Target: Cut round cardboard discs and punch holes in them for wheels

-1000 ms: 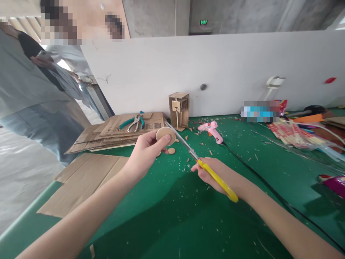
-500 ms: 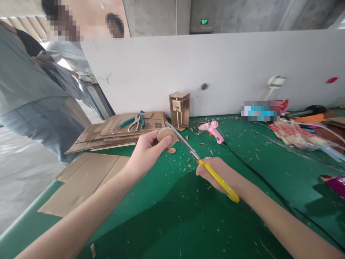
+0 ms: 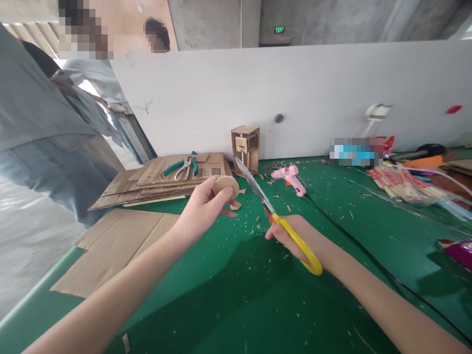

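My left hand [image 3: 201, 210] pinches a round cardboard disc [image 3: 225, 186] between thumb and fingers, held up over the green table [image 3: 236, 295]. My right hand [image 3: 295, 236] grips yellow-handled scissors [image 3: 280, 221]. Their blades point up and away toward a small cardboard box model [image 3: 245, 149] at the white partition. The blades stand just right of the disc and do not touch it. A small cardboard offcut [image 3: 235, 206] lies under the disc.
Flat cardboard sheets [image 3: 110, 246] lie at the left, and a stack [image 3: 162, 179] behind carries teal-handled pliers [image 3: 182, 167]. A pink glue gun [image 3: 291, 177] with a black cord lies right of centre. Packets and sticks [image 3: 401, 184] crowd the far right. Other people stand at the left.
The scissors swung away from the disc, the blades now steeper and further right. My left hand turned the disc slightly and stayed in place.
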`<state>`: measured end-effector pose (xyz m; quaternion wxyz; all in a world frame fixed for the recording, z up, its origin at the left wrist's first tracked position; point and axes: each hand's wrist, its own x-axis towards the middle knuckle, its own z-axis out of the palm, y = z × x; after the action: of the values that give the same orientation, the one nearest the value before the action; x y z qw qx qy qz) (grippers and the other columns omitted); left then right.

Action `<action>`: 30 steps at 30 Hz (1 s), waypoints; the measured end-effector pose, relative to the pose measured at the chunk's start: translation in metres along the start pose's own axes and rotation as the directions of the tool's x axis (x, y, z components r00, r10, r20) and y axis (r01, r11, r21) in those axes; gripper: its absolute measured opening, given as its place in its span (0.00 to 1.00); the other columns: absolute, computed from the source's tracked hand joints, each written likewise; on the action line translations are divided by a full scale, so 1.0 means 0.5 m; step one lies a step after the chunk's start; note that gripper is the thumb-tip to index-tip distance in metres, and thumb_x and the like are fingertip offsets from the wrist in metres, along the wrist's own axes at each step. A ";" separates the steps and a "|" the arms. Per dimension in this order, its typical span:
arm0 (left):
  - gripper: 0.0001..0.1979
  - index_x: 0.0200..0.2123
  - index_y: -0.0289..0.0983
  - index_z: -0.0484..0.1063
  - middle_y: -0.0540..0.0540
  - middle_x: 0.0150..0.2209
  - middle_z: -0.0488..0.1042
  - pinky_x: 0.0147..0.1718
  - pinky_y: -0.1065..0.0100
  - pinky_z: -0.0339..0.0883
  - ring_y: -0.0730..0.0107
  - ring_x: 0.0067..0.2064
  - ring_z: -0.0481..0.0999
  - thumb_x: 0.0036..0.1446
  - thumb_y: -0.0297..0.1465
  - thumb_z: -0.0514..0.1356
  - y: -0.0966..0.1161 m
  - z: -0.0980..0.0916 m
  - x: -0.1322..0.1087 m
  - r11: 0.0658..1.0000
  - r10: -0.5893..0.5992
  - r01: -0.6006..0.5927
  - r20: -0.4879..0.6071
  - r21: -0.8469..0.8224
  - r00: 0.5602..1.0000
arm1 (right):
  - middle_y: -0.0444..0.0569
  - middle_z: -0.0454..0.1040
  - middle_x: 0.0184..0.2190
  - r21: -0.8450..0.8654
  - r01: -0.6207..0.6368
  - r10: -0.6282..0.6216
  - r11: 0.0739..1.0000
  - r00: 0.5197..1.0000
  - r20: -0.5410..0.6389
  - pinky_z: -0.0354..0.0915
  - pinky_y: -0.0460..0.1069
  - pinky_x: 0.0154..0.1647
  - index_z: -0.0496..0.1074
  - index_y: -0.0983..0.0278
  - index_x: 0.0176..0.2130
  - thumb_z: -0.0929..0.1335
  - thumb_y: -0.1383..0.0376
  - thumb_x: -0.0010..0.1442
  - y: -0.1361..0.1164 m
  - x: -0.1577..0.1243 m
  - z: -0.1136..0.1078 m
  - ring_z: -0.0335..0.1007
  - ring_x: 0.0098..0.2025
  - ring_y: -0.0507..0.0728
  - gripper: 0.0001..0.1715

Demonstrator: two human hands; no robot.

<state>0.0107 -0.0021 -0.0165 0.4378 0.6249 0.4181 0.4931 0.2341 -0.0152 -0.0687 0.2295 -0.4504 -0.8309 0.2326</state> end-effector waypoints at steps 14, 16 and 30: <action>0.06 0.31 0.36 0.68 0.51 0.25 0.70 0.18 0.74 0.71 0.77 0.22 0.71 0.57 0.33 0.60 -0.007 -0.002 -0.002 0.995 0.022 -0.016 0.064 -0.095 0.998 | 0.48 0.66 0.24 -0.066 0.066 -0.065 0.996 0.998 0.008 0.59 0.50 0.27 0.68 0.62 0.31 0.55 0.44 0.63 0.007 0.000 0.000 0.64 0.27 0.56 0.29; 0.07 0.31 0.36 0.67 0.51 0.25 0.70 0.18 0.74 0.71 0.77 0.22 0.71 0.57 0.33 0.60 -0.009 -0.001 -0.002 0.995 0.018 -0.013 0.049 -0.102 0.999 | 0.48 0.66 0.24 -0.064 0.072 -0.072 0.995 0.997 0.006 0.59 0.50 0.27 0.68 0.62 0.32 0.56 0.44 0.63 0.009 0.000 0.000 0.64 0.27 0.56 0.29; 0.08 0.31 0.35 0.65 0.53 0.23 0.69 0.18 0.74 0.69 0.79 0.19 0.69 0.58 0.33 0.58 -0.006 0.006 -0.007 0.997 0.063 -0.063 0.007 -0.046 0.998 | 0.49 0.67 0.25 -0.063 0.067 -0.066 0.996 0.998 0.005 0.60 0.50 0.28 0.69 0.63 0.36 0.56 0.46 0.64 0.009 0.000 0.003 0.63 0.26 0.55 0.27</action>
<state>0.0129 -0.0051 -0.0208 0.4379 0.6298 0.3848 0.5133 0.2361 -0.0135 -0.0723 0.2216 -0.4292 -0.8526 0.1994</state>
